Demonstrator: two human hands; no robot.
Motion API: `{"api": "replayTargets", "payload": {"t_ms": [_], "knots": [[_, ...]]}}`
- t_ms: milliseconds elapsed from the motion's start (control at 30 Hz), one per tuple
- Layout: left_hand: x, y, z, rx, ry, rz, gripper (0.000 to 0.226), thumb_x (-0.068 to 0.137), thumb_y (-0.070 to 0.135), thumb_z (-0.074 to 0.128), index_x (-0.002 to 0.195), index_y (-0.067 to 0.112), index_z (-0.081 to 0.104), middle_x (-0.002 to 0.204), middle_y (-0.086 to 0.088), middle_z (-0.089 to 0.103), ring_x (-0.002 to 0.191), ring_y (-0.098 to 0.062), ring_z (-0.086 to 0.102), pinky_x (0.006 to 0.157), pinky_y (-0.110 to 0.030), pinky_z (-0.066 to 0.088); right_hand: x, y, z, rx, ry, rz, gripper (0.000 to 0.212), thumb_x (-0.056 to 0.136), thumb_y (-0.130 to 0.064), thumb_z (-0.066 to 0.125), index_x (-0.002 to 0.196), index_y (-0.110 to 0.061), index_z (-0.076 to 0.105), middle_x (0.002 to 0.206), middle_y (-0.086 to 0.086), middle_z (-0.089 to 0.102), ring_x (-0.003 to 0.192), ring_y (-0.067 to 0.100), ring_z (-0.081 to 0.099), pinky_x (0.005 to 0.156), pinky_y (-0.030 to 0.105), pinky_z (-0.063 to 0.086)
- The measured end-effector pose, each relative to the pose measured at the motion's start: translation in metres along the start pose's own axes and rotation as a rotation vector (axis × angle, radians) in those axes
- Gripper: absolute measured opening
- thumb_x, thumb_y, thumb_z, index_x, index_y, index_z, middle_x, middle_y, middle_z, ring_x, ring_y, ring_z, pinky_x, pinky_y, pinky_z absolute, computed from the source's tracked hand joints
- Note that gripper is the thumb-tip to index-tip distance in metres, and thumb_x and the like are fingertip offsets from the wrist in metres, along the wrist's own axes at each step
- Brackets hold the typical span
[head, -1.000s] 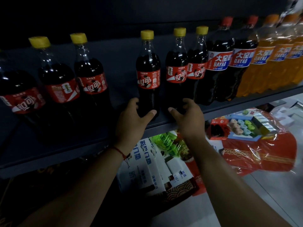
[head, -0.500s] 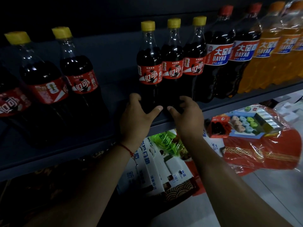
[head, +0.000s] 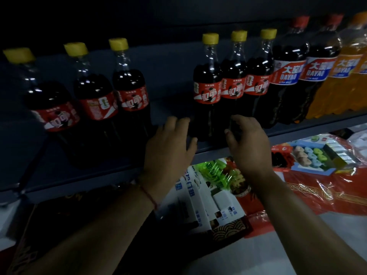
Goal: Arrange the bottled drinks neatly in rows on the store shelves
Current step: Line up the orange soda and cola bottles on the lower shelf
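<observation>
Shelf (head: 139, 161), left to right: three loose cola bottles (head: 95, 100), a gap, then three packed cola bottles (head: 207, 90) beside the Dayao bottles (head: 286, 76), likely to close the row. Left hand (head: 168, 147) and right hand (head: 248, 143), both relaxed and empty, flank the packed trio's leftmost base.

Both hands, left hand (head: 168, 147) and right hand (head: 248, 143), have let go (fingers now loose) of the yellow-capped cola bottle (head: 207, 90) between them.
</observation>
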State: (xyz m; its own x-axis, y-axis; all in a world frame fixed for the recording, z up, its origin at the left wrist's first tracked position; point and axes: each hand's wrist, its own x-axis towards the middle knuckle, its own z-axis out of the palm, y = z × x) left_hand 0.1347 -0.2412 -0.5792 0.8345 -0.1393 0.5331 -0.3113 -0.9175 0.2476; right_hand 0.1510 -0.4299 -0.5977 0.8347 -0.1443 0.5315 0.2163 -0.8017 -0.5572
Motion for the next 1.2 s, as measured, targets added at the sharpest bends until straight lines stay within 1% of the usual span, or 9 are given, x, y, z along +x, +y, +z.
{"api": "replayTargets", "payload": {"t_ms": [133,233,333,400,467,567,733,933,1200], "knots": [[-0.032,-0.049,-0.034,0.266,0.062,0.083,0.063,0.083,0.037,0.064,0.139,0.011,0.050,0.142,-0.024,0.044,0.131,-0.044,0.040,0.105,-0.057,0.038,-0.014,-0.046,0.003,-0.113,-0.071,-0.309,0.045,0.088,-0.014,0.068,0.132,-0.008,0.059,0.134,0.012,0.059,0.119,0.026,0.056,0.103,0.027,0.037],[-0.046,-0.082,-0.052,0.346,0.084,0.036,0.071,0.080,0.035,0.069,0.143,0.011,0.047,0.150,-0.027,0.034,0.139,-0.047,0.028,0.113,-0.064,0.024,-0.022,-0.084,0.023,-0.102,-0.172,-0.338,0.055,0.090,-0.024,0.068,0.140,-0.010,0.053,0.145,0.013,0.050,0.131,0.029,0.049,0.108,0.032,0.033],[-0.059,-0.103,-0.061,0.327,0.084,0.032,0.074,0.080,0.030,0.072,0.146,0.013,0.043,0.155,-0.026,0.024,0.143,-0.048,0.021,0.113,-0.065,0.022,-0.020,-0.121,0.045,-0.071,-0.320,-0.260,0.068,0.093,-0.033,0.064,0.150,-0.010,0.036,0.154,0.012,0.038,0.141,0.026,0.037,0.113,0.032,0.029],[-0.066,-0.112,-0.062,0.298,0.075,0.034,0.075,0.081,0.026,0.072,0.149,0.014,0.040,0.159,-0.026,0.017,0.144,-0.047,0.019,0.114,-0.063,0.022,-0.016,-0.136,0.064,0.022,-0.391,-0.097,0.075,0.092,-0.040,0.065,0.152,-0.011,0.030,0.154,0.010,0.037,0.140,0.024,0.036,0.112,0.034,0.033],[-0.069,-0.121,-0.062,0.286,0.076,0.045,0.076,0.082,0.023,0.071,0.150,0.014,0.038,0.160,-0.026,0.014,0.145,-0.045,0.020,0.115,-0.060,0.023,-0.014,-0.148,0.082,0.177,-0.416,0.073,0.076,0.087,-0.045,0.069,0.147,-0.013,0.038,0.145,0.008,0.048,0.133,0.022,0.046,0.107,0.036,0.042],[-0.069,-0.126,-0.059,0.295,0.071,0.037,0.078,0.082,0.022,0.071,0.151,0.016,0.036,0.160,-0.025,0.018,0.141,-0.043,0.029,0.109,-0.056,0.032,-0.013,-0.160,0.102,0.354,-0.379,0.205,0.057,0.083,-0.042,0.074,0.131,-0.017,0.054,0.125,0.001,0.063,0.113,0.015,0.061,0.088,0.028,0.050],[-0.068,-0.124,-0.057,0.236,0.041,-0.014,0.083,0.080,0.024,0.070,0.153,0.019,0.031,0.161,-0.024,0.015,0.124,-0.039,0.045,0.094,-0.049,0.044,-0.012,-0.162,0.115,0.340,-0.291,0.257,0.046,0.083,-0.043,0.074,0.119,-0.017,0.061,0.115,0.001,0.067,0.102,0.015,0.065,0.087,0.038,0.056],[-0.068,-0.123,-0.053,0.195,0.033,-0.014,0.085,0.081,0.027,0.070,0.154,0.020,0.027,0.162,-0.023,0.006,0.135,-0.041,0.036,0.100,-0.051,0.044,-0.018,-0.152,0.105,0.204,-0.269,0.196,0.043,0.087,-0.045,0.068,0.119,-0.017,0.062,0.113,0.003,0.069,0.103,0.018,0.065,0.087,0.040,0.055],[-0.070,-0.122,-0.048,0.103,0.028,-0.022,0.090,0.082,0.025,0.073,0.155,0.023,0.021,0.164,-0.018,-0.007,0.143,-0.043,0.023,0.101,-0.054,0.046,-0.013,-0.127,0.083,-0.020,-0.197,0.230,0.055,0.089,-0.047,0.066,0.125,-0.005,0.059,0.123,0.014,0.052,0.106,0.031,0.058,0.087,0.034,0.047]]}}
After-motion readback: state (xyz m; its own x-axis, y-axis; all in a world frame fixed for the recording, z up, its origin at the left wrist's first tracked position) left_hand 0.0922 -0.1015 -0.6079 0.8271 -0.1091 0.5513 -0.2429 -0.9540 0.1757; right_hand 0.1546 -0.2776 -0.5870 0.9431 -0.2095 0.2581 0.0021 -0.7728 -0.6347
